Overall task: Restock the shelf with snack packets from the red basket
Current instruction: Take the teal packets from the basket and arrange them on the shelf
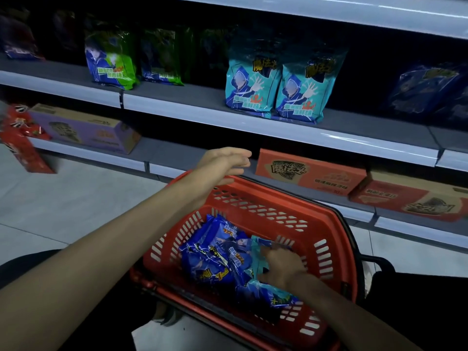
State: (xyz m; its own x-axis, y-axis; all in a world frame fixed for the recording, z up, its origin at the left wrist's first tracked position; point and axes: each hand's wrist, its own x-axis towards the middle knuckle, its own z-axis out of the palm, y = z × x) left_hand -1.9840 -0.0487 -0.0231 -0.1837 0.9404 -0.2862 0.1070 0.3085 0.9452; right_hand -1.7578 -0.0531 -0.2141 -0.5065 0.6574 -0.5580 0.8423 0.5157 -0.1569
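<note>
Two teal bags (273, 89) already stand on the shelf (202, 115), blue packets (215, 259) wait in the red basket (253, 198), where my right hand (281, 267) pinches a teal packet (258, 249), my left hand (222, 163) spread.

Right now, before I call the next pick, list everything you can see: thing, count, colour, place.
red basket: one, red, bottom centre.
blue packets: several, dark blue, heaped in the basket.
teal packet: at least one, teal, in the basket.
shelf teal packets: two, teal, upright side by side, middle shelf.
green packets: two plain, green and blue, middle shelf, left.
dark packets: count unclear, dark blue, middle shelf, far right.
purple carton: one, purple, lower shelf, left.
orange cartons: two, orange-red, lower shelf, right.
red packs: blurred, red, left edge.
left grip: open, above the basket's far rim.
right grip: in the basket, pinching the teal packet.
</note>
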